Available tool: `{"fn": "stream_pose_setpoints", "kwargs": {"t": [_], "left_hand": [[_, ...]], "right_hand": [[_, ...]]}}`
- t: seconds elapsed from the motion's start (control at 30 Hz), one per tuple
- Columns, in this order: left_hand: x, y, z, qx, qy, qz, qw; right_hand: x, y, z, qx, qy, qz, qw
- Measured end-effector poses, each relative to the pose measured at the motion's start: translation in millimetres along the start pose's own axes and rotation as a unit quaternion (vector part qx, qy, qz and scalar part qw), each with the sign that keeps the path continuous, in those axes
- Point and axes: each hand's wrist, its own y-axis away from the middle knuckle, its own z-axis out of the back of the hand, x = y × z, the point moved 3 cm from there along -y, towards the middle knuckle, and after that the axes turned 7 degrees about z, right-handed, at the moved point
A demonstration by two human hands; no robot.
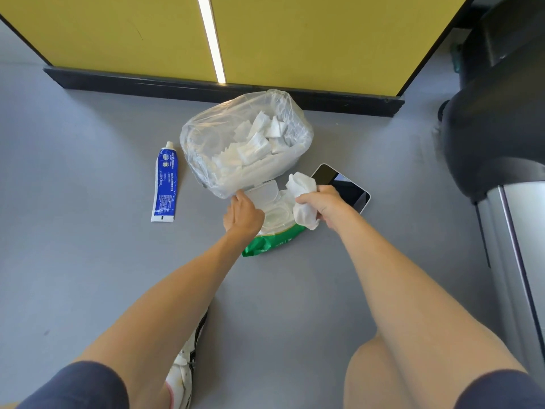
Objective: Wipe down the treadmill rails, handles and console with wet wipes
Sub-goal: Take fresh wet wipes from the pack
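— Any writing you can read down there?

— Hardly. The blue-and-white squeeze tube [165, 181] lying on the grey floor [88, 261] carries white print along its body, too small to read. The green soft pack of wet wipes [272, 242] shows no legible label from here.

— Where is the pack relative to the hands?

— Directly under them. Its white plastic flip lid [262, 193] stands open against the clear plastic bag of crumpled white wipes [244, 143]. The left hand [243, 215] rests on the pack's top, one finger reaching the lid's left corner; the other fingers are tucked under the hand, so I cannot tell whether they grip.

— And the right?

— The right hand [324, 202] has its fingers closed round a bunched white wet wipe [303, 202], held just above the pack's right edge.

— Anything else nearby?

— A white-edged phone with a dark screen [342, 184] lies just behind that hand, and the black-and-silver treadmill [501, 143] stands at the right.
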Motion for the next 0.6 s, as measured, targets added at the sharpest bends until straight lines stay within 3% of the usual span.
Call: {"fn": "stream_pose_setpoints", "kwargs": {"t": [0.07, 0.13, 0.23, 0.27, 0.47, 0.53, 0.6], "left_hand": [[-6, 5, -2, -0.019, 0.033, -0.031, 0.999], [-6, 16, -8, -0.033, -0.059, -0.12, 0.99], [2, 32, -29, -0.045, -0.293, -0.318, 0.901], [7, 34, -35, -0.035, -0.337, -0.345, 0.875], [24, 28, -45, 0.029, -0.418, -0.341, 0.842], [18, 25, -39, 0.095, -0.399, -0.31, 0.858], [3, 13, -30, 0.174, -0.286, -0.231, 0.913]], "right_hand": [[-1, 1, 0, -0.001, -0.004, -0.001, 1.0], [-3, -1, 2, -0.018, -0.02, -0.001, 1.0], [-4, -1, 4, -0.054, -0.035, -0.002, 0.998], [-4, -1, 4, -0.056, -0.035, -0.002, 0.998], [-10, 0, 1, -0.022, -0.043, -0.015, 0.999], [-10, 0, -1, -0.015, -0.05, -0.026, 0.998], [-9, 3, -6, -0.011, -0.078, -0.033, 0.996]]}}
